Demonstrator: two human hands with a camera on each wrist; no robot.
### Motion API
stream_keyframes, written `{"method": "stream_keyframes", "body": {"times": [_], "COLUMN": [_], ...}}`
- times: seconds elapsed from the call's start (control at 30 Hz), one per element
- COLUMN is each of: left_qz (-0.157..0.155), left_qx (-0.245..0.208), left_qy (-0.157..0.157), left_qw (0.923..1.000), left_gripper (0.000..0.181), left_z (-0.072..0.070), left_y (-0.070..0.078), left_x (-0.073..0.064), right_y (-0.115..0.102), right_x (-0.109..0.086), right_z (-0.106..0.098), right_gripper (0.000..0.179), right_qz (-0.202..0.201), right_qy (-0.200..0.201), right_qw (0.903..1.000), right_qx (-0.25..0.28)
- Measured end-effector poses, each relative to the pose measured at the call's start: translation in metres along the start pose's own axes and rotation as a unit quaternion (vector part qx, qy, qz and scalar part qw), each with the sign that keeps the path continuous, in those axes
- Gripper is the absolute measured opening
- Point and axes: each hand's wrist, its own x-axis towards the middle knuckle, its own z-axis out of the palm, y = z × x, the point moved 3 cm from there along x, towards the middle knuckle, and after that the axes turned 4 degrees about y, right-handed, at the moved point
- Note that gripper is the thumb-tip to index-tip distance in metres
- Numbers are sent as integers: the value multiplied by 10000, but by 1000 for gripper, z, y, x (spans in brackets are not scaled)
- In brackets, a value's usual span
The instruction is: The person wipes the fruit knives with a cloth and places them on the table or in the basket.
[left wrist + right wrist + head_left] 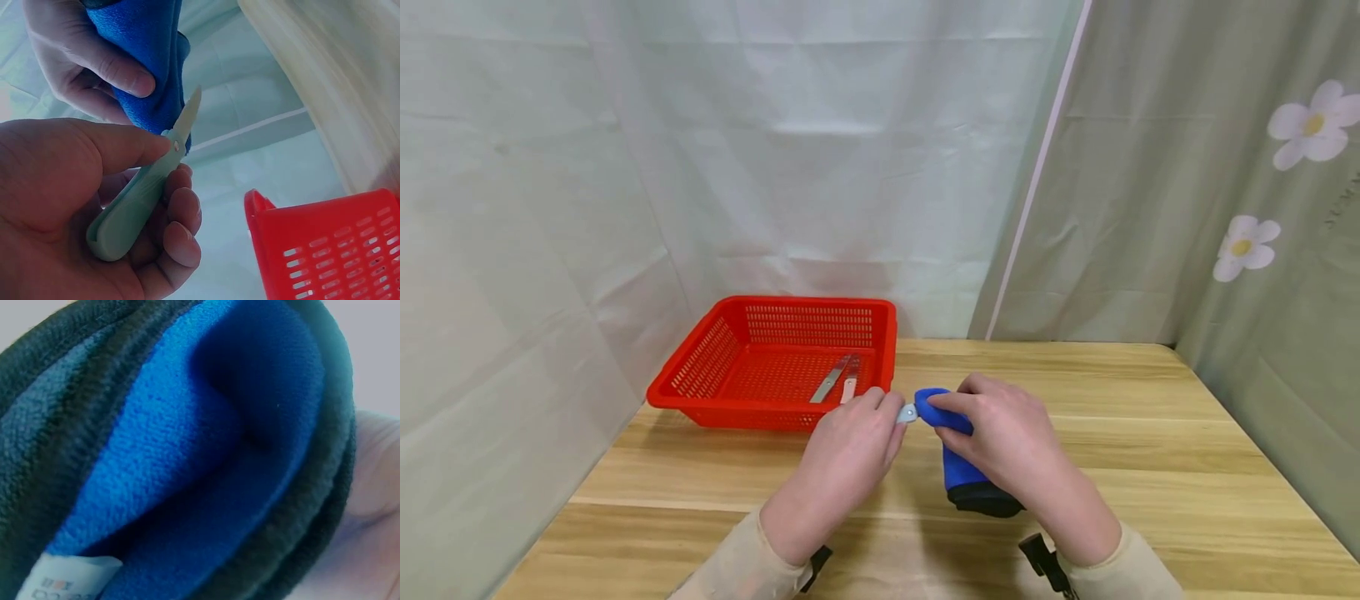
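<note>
My left hand (852, 442) grips a folding knife (139, 203) with a pale green handle. The thumb lies along the handle near the pivot, and the pale blade stands unfolded. A blue cloth (961, 468) with dark edging is bunched in my right hand (1013, 429), pinched between thumb and fingers. In the left wrist view the cloth lies right behind the blade; whether it touches the blade I cannot tell. Folds of the cloth and a white label (70, 578) fill most of the right wrist view.
A red plastic basket (730, 408) with slotted walls stands at the left back of the wooden table (1120, 467). In it lie a knife with a grey-green handle (826, 388) and one with a pinkish handle (849, 388). Pale curtains hang behind the table and along its sides.
</note>
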Motion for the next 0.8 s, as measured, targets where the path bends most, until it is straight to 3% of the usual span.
{"method": "stream_keyframes", "body": {"times": [0.17, 0.5, 0.8], "left_qz": [6, 105, 65], "left_qx": [-39, 32, -60], "left_qy": [-101, 167, 142], "left_qw": [9999, 9998, 9999], "left_gripper": [28, 24, 23], "left_z": [-2, -4, -6], "left_y": [1, 0, -1], "left_x": [0, -1, -1], "right_y": [0, 6, 15], "right_x": [0, 1, 1], "right_z": [-2, -5, -7], "right_gripper": [34, 33, 35], "right_qz": [-16, 61, 223], "right_qy": [36, -57, -183], "right_qw": [10000, 10000, 9996], "right_qx": [0, 31, -5]}}
